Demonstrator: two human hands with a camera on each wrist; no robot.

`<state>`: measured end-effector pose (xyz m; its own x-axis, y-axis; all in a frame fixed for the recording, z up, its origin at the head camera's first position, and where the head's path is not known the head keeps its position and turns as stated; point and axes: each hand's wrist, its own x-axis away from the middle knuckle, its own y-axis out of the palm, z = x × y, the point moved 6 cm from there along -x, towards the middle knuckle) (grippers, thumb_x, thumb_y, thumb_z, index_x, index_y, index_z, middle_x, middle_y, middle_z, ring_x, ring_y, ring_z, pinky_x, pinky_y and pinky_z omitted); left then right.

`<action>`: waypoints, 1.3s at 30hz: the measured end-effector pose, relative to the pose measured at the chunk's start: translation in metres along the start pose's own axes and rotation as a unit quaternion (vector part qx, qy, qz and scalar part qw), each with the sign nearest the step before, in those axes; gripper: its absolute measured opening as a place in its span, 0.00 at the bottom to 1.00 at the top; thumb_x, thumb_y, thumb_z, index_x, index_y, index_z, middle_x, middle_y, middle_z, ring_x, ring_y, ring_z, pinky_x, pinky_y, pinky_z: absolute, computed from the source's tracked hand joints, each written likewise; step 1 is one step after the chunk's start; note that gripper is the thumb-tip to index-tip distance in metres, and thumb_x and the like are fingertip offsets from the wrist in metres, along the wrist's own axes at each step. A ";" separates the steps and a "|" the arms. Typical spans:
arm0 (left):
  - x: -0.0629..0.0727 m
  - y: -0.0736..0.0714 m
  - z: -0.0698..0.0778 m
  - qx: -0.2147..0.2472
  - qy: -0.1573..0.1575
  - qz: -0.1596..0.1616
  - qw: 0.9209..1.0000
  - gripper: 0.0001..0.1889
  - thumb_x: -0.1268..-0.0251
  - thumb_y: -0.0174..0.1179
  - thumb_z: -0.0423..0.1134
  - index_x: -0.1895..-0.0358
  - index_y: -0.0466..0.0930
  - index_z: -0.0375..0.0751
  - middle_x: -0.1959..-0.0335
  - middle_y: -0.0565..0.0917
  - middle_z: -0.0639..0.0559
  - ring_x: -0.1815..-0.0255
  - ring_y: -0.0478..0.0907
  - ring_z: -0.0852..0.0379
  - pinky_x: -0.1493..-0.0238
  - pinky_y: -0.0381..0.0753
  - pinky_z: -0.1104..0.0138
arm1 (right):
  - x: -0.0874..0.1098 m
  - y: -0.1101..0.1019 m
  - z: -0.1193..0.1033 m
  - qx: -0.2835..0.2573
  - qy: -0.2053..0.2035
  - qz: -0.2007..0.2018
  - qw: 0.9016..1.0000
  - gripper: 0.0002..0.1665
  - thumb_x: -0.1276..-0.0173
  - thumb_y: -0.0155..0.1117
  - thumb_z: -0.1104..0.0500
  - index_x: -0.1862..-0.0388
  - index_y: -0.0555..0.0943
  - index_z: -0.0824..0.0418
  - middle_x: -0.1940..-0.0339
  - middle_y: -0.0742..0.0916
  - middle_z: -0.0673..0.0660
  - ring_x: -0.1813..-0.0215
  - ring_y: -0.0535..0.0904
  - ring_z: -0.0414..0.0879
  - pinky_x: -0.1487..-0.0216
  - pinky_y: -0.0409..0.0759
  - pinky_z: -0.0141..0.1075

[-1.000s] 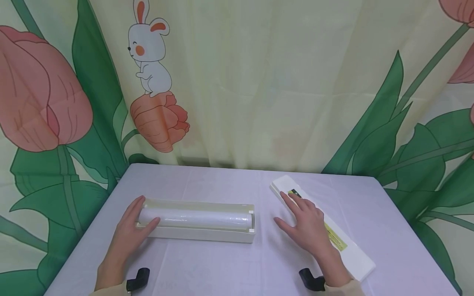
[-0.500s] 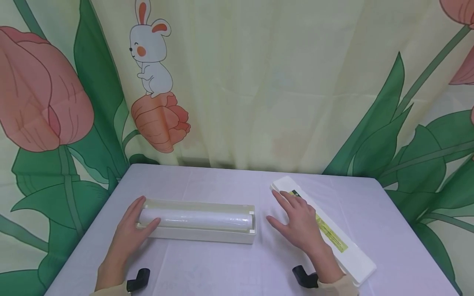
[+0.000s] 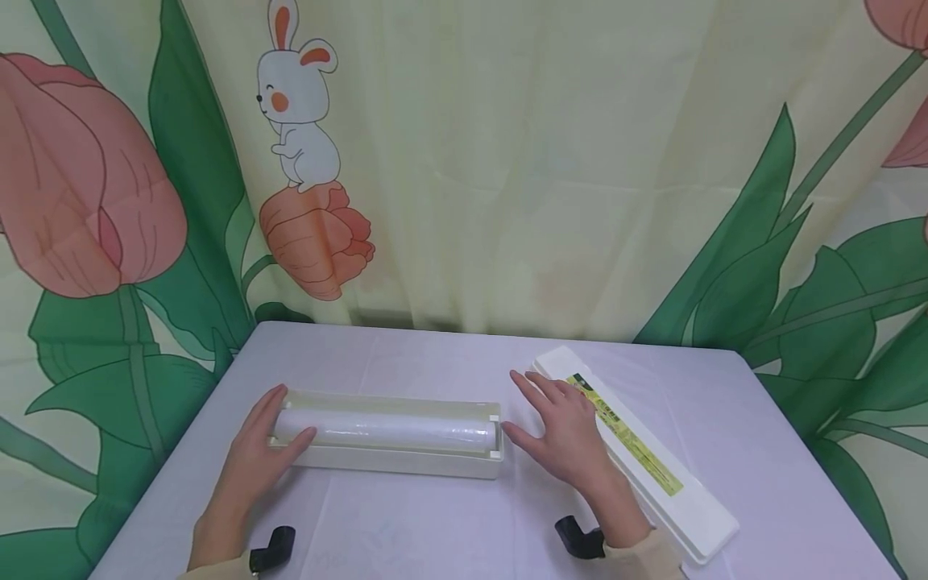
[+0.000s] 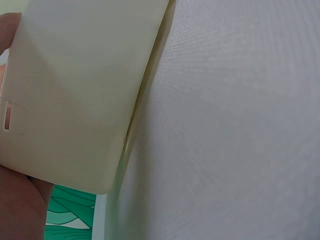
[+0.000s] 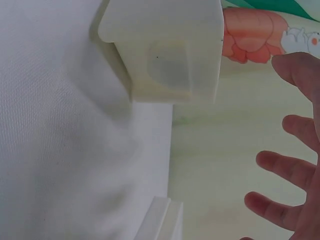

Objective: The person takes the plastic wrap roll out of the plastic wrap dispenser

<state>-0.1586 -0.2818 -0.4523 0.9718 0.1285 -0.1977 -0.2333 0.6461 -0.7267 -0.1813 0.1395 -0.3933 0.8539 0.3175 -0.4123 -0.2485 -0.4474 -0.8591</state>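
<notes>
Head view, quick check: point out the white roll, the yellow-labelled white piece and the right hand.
White roll (image 3: pixel 387 430): head view, mid-length on its upward-facing side.
Yellow-labelled white piece (image 3: pixel 638 447): head view, on the yellow label.
Right hand (image 3: pixel 564 437): head view, on the back of the hand.

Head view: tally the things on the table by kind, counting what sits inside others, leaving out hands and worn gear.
Box: 1
Roll: 1
Lid: 1
Total: 3

A roll (image 3: pixel 387 428) lies in the box (image 3: pixel 402 461), the left hand (image 3: pixel 254 453) holding the box's left end, the right hand (image 3: pixel 567 437) and lid (image 3: pixel 645 453) to its right.
</notes>
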 end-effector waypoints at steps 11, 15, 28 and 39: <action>0.001 -0.001 -0.001 0.002 -0.001 -0.001 1.000 0.48 0.36 0.67 0.56 0.21 0.55 0.36 0.22 0.57 0.34 0.25 0.55 0.29 0.33 0.59 0.31 | -0.007 0.010 -0.010 -0.004 -0.001 -0.027 1.000 0.43 0.37 0.73 0.42 0.25 0.71 0.48 0.31 0.78 0.56 0.33 0.71 0.63 0.40 0.67 0.67; 0.001 0.000 -0.001 0.002 -0.005 -0.006 1.000 0.48 0.35 0.67 0.57 0.21 0.55 0.35 0.22 0.56 0.34 0.24 0.54 0.29 0.33 0.58 0.31 | -0.009 0.014 -0.015 -0.009 -0.013 -0.028 1.000 0.41 0.37 0.73 0.44 0.25 0.73 0.48 0.32 0.79 0.55 0.34 0.71 0.61 0.41 0.69 0.65; 0.000 -0.002 -0.002 -0.002 0.001 -0.001 1.000 0.48 0.36 0.67 0.56 0.21 0.55 0.36 0.22 0.56 0.35 0.25 0.55 0.30 0.33 0.59 0.31 | -0.017 0.027 -0.029 -0.048 -0.057 -0.042 0.996 0.39 0.37 0.75 0.47 0.27 0.74 0.48 0.34 0.81 0.53 0.37 0.74 0.58 0.44 0.72 0.64; -0.001 0.000 -0.003 0.006 0.000 -0.003 1.000 0.48 0.36 0.68 0.56 0.21 0.55 0.35 0.22 0.56 0.34 0.24 0.54 0.30 0.33 0.58 0.31 | -0.021 0.037 -0.044 -0.061 -0.107 -0.054 0.991 0.36 0.37 0.76 0.51 0.30 0.77 0.48 0.39 0.84 0.53 0.41 0.76 0.56 0.46 0.73 0.61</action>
<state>-0.1601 -0.2845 -0.4541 0.9734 0.1239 -0.1930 -0.2262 0.6564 -0.7197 -0.1884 0.0793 -0.4034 0.7523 0.5337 -0.3863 -0.0924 -0.4951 -0.8639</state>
